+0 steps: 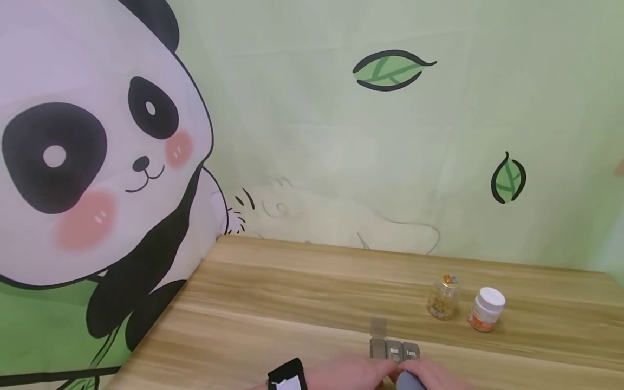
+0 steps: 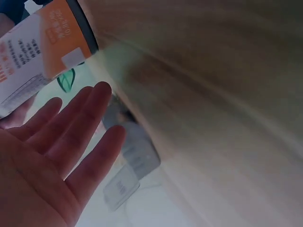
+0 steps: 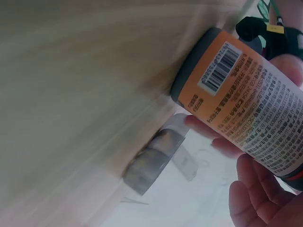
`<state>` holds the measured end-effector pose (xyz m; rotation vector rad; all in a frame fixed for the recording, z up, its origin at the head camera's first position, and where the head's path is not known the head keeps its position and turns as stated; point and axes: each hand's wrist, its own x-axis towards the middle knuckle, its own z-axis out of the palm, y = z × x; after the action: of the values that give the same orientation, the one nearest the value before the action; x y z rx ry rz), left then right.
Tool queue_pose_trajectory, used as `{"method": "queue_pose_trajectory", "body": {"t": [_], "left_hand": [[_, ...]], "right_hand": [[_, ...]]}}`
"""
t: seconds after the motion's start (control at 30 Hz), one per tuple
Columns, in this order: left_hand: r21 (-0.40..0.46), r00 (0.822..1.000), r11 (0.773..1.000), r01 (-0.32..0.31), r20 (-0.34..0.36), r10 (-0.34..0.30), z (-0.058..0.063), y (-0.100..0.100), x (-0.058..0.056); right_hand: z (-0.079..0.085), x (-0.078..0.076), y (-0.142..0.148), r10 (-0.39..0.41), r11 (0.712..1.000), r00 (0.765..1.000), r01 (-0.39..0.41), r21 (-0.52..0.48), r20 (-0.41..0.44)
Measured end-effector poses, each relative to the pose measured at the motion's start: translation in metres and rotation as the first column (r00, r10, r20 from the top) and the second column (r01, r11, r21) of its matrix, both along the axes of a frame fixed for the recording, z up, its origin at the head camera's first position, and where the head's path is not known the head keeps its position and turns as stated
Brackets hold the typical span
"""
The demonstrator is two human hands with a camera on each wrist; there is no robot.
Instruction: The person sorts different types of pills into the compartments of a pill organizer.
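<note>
A grey weekly pill organizer [image 1: 394, 351] lies at the table's front, one lid [image 1: 378, 327] raised and "Mon." and "Tues." lids beside it. Beyond the straight, spread fingers of my left hand [image 2: 57, 156], the left wrist view shows the organizer [image 2: 139, 149]. In the head view, my left hand [image 1: 368, 370] is at the organizer's near side. A bottle [image 3: 236, 90] with an orange-and-white label stands, dark base on the wood, between my forearms. My right hand [image 3: 265, 198] has bent fingers beside its upper end; the bottle hides part of the hand.
A clear jar [image 1: 443, 299] of yellowish pieces and a white-capped bottle [image 1: 486, 309] stand behind the organizer at the right. A black-strapped device [image 1: 286, 375] circles the left wrist. A panda-print cloth [image 1: 312, 135] hangs along the table's back and left edges.
</note>
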<state>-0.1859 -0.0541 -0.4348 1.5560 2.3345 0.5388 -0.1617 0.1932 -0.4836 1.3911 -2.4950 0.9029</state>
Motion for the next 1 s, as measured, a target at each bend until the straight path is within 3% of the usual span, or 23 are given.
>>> {"method": "queue_pose_trajectory", "body": {"t": [0.1,0.3,0.37,0.5,0.6,0.73,0.83,0.9,0.97,1.0], "left_hand": [[-0.001,0.999,1.0,0.023,-0.026,-0.023,-0.004,0.003,0.0],[-0.015,0.997,0.998,0.058,-0.041,-0.059,-0.008,0.009,-0.001],[-0.016,0.998,0.998,0.059,-0.024,-0.059,-0.008,0.01,0.0],[-0.016,0.999,0.999,0.035,-0.013,-0.035,-0.008,0.011,0.002],[-0.015,0.999,1.0,0.018,-0.026,-0.018,-0.006,0.012,0.003],[-0.007,0.997,1.0,0.007,-0.071,-0.007,-0.004,0.011,0.004],[-0.006,0.999,1.0,-0.002,-0.052,0.002,-0.004,0.012,0.004],[-0.001,1.0,1.0,-0.01,-0.021,0.01,-0.005,0.012,0.004],[0.007,1.0,1.0,-0.006,-0.007,0.006,-0.005,0.012,0.002],[0.012,1.0,1.0,0.001,-0.022,0.0,-0.005,0.012,0.002]], "right_hand": [[0.013,0.01,-0.014,-0.019,1.0,0.991,0.018,-0.005,-0.13],[0.03,0.034,-0.036,-0.235,0.971,0.954,0.225,-0.076,-0.188],[0.032,0.037,-0.037,-0.272,0.962,0.942,0.262,-0.073,-0.198],[0.039,0.037,-0.031,-0.276,0.96,0.94,0.278,-0.016,-0.202],[0.048,0.035,-0.029,-0.299,0.945,0.922,0.321,0.056,-0.246],[0.061,0.032,-0.037,-0.309,0.894,0.887,0.394,0.212,-0.343],[0.067,0.03,-0.043,-0.283,0.87,0.874,0.407,0.278,-0.394],[0.067,0.03,-0.046,-0.275,0.873,0.857,0.413,0.26,-0.437],[0.067,0.029,-0.047,-0.257,0.892,0.842,0.395,0.217,-0.474],[0.066,0.027,-0.048,-0.242,0.907,0.823,0.38,0.181,-0.513]]}}
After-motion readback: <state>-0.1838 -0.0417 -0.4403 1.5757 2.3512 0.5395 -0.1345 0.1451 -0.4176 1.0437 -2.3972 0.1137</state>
